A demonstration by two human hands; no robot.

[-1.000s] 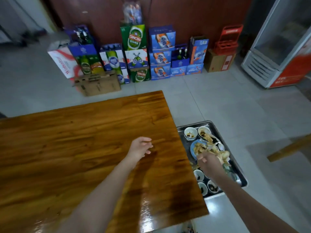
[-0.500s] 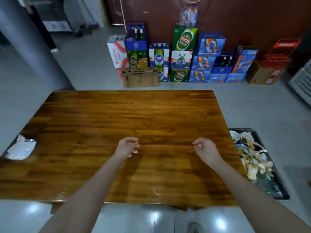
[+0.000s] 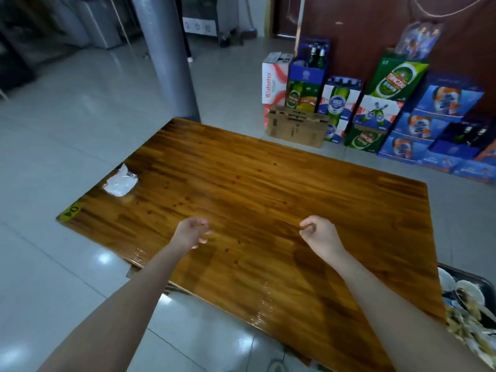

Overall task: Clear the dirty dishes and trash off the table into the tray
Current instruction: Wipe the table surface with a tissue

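A crumpled white wrapper (image 3: 120, 182) lies near the far left edge of the brown wooden table (image 3: 268, 189). My left hand (image 3: 191, 232) hovers over the near middle of the table with loosely curled fingers and holds nothing. My right hand (image 3: 320, 234) hovers to its right, fingers also loosely curled and empty. The dark metal tray (image 3: 483, 284) sits on the floor past the table's right end, partly cut off by the frame edge. It carries small bowls (image 3: 470, 292) and food scraps (image 3: 464, 318).
Stacked beer cartons (image 3: 397, 108) and a brown cardboard box (image 3: 296, 127) stand on the floor behind the table by a dark red wall. A grey pillar (image 3: 166, 55) rises beyond the table's far left corner. A yellow "04" label (image 3: 71, 210) marks the left corner.
My right hand came away from the tray and now hovers over the table. The view swung left, bringing the white wrapper into sight and pushing the tray to the right edge.
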